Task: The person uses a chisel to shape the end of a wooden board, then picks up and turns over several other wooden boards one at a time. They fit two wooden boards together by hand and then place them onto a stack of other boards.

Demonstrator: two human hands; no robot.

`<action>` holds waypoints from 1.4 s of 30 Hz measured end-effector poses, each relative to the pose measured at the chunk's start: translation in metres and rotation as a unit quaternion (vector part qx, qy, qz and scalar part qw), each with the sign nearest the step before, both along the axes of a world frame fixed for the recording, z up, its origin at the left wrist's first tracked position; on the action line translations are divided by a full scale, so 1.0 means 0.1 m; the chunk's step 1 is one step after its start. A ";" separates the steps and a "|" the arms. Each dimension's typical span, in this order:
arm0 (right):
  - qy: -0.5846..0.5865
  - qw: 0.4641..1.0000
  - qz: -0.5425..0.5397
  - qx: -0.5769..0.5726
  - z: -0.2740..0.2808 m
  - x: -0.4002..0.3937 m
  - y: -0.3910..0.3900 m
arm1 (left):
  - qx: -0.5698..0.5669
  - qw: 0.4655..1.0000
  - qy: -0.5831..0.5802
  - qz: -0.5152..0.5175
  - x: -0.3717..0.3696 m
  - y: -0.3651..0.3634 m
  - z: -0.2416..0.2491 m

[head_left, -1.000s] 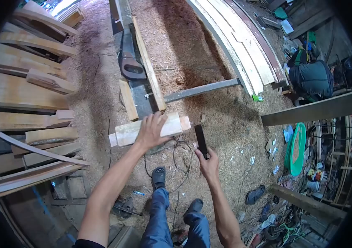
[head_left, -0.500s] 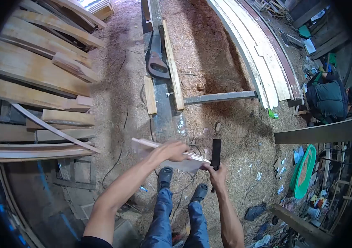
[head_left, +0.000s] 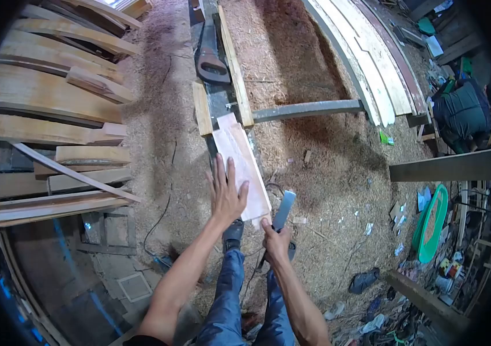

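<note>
A pale wooden board (head_left: 248, 167) with a narrower tongue at each end lies lengthwise on the dark workbench (head_left: 218, 98). My left hand (head_left: 226, 193) rests flat on its left side, fingers spread and thumb apart. At the board's near end is my right hand (head_left: 277, 242), closed around a wide, flat-bladed chisel (head_left: 283, 211) whose blade points up and away from me. The right thumb touches the near tongue. The chisel's handle is mostly hidden by the hand and wrist.
A handsaw (head_left: 211, 66) lies farther up the bench between two wooden strips (head_left: 235, 69). Timber pieces (head_left: 44, 95) are stacked at left. Long planks (head_left: 366, 63) stand at right, near a crouching person (head_left: 461, 115). Shavings cover the floor (head_left: 326, 225).
The board was held up on edge between both hands; now it lies face up along the bench. My left hand has opened flat onto it. The chisel has turned, showing its shiny face.
</note>
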State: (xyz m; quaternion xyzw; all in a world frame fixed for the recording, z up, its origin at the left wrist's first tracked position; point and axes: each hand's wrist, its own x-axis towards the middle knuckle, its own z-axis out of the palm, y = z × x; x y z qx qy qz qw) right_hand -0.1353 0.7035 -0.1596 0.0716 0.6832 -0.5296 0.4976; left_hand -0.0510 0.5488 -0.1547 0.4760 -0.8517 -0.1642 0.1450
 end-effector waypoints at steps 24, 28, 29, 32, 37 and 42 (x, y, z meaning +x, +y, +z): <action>0.107 0.994 0.008 -0.023 -0.15 0.49 0.05 | 0.003 0.993 -0.033 -0.113 -0.09 -0.35 -0.09; 0.170 0.981 0.087 -0.045 0.01 0.32 0.45 | 0.008 0.998 -0.027 -0.059 -0.15 -0.33 -0.13; 0.181 0.976 0.097 -0.070 0.06 0.26 0.58 | 0.006 0.997 -0.034 -0.065 -0.18 -0.35 -0.13; 0.180 0.968 0.164 -0.068 0.22 0.06 1.02 | -0.009 1.000 0.008 0.026 -0.25 -0.47 -0.16; 0.232 0.927 0.294 -0.024 0.19 -0.17 1.23 | -0.002 0.991 -0.031 0.128 -0.32 -0.44 -0.08; 0.252 0.930 0.261 -0.058 0.24 -0.14 1.04 | 0.015 0.994 0.043 0.101 -0.23 -0.58 -0.25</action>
